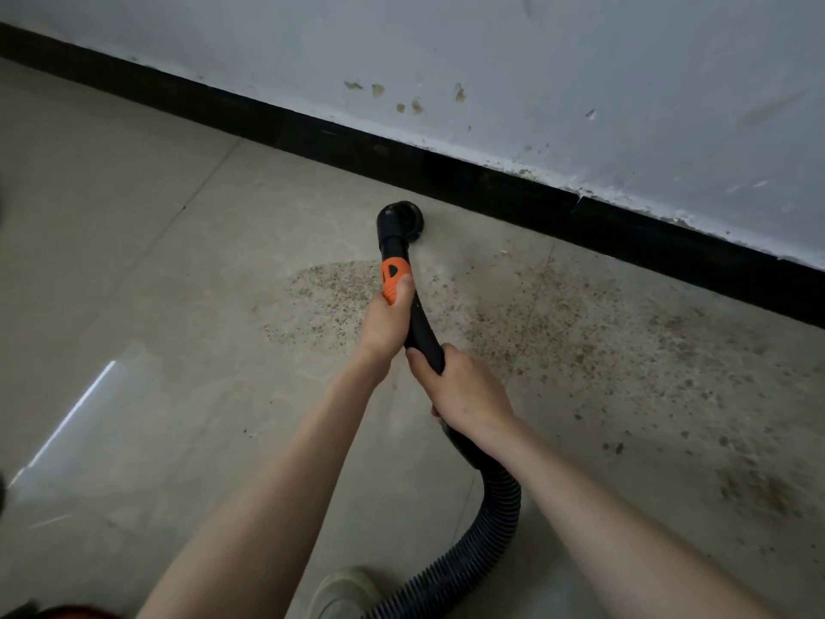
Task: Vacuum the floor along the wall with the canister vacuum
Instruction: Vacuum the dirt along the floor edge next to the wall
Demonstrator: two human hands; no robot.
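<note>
A black vacuum wand with an orange grip (393,272) points at the floor, its round black nozzle (402,218) resting on the tile just short of the black baseboard (504,183). My left hand (387,321) is wrapped around the orange grip. Lower down, my right hand (462,393) grips the black curved tube (422,326). A ribbed black hose (482,533) loops from under my right wrist toward the bottom edge. Brown dust and grit (593,346) lies scattered over the beige tile to the right of the nozzle and along the wall.
A stained, chipped pale wall (558,82) rises above the baseboard. My shoe (341,591) shows at the bottom, beside the hose. A red and black object, perhaps the canister (67,612), peeks in at the bottom left. The tile to the left looks glossy.
</note>
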